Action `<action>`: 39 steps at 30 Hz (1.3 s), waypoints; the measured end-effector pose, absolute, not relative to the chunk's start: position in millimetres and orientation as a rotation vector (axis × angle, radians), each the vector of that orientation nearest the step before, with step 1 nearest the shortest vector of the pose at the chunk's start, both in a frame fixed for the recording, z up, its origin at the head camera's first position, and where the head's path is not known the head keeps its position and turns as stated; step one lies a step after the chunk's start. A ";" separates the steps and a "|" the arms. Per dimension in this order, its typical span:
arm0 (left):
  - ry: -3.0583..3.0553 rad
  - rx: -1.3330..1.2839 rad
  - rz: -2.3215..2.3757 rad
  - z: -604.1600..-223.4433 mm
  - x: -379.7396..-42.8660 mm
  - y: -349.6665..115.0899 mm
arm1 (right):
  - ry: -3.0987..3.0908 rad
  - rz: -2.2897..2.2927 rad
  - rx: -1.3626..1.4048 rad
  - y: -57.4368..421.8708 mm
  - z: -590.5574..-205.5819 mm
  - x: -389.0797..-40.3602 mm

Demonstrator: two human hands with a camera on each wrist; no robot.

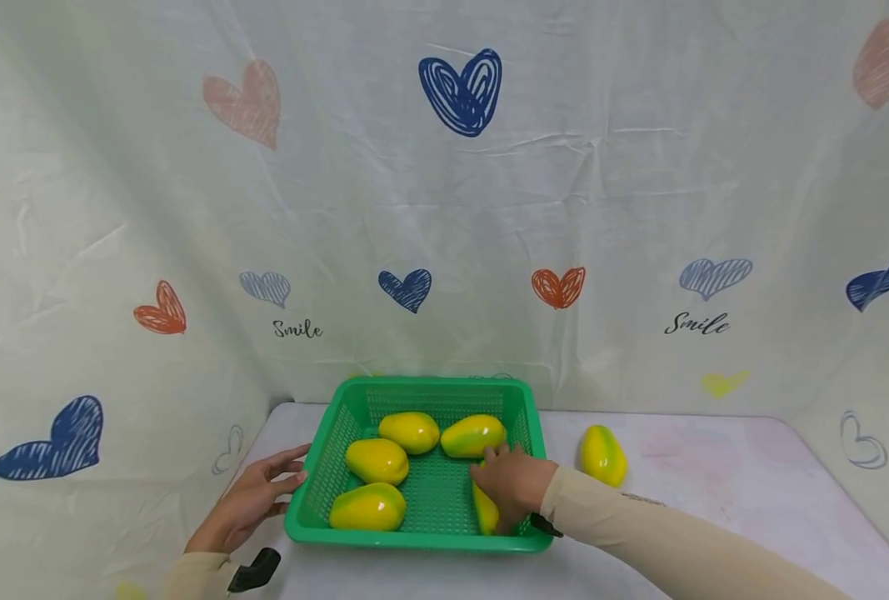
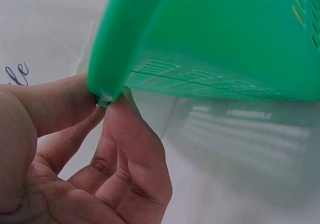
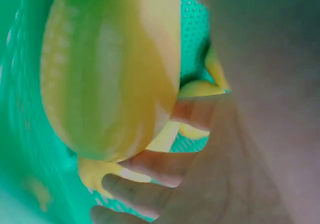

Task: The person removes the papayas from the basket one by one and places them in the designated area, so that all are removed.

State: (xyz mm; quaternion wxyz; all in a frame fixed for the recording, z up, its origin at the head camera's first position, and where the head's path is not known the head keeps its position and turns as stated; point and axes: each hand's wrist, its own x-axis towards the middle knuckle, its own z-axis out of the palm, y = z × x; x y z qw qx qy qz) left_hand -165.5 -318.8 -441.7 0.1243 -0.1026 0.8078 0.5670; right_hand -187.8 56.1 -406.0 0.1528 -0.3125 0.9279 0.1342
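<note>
My left hand (image 1: 252, 498) is at the left side of a green plastic basket (image 1: 417, 542), pinching its rim (image 2: 117, 48) between thumb and fingers. My right hand (image 1: 515, 483) reaches inside at the basket's right. Its fingers (image 3: 150, 166) are spread and fairly straight against a glossy yellow papaya-like fruit (image 1: 485, 504) streaked with green. That fruit (image 3: 107, 78) fills much of the right wrist view, and the hand partly covers it in the head view. Just behind lies another such fruit (image 1: 474, 436). Three more, including the front one (image 1: 367, 507), line the basket's left half.
One more yellow-green fruit (image 1: 603, 456) lies on the white table (image 1: 706, 467), right of the basket and beyond my right forearm. A white curtain (image 1: 489, 208) printed with hearts hangs behind the table and along its sides.
</note>
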 end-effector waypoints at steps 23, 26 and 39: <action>2.349 -0.318 1.611 -445.3 -169.0 -319.7 | 2.806 -0.354 -1.225 158.4 -363.8 -190.6; 2.351 -0.313 1.613 -445.0 -169.1 -319.9 | 2.844 -0.370 -1.224 173.8 -365.1 -189.5; 2.350 -0.320 1.607 -443.9 -169.0 -319.4 | 2.991 -0.414 -1.123 238.9 -383.2 -186.4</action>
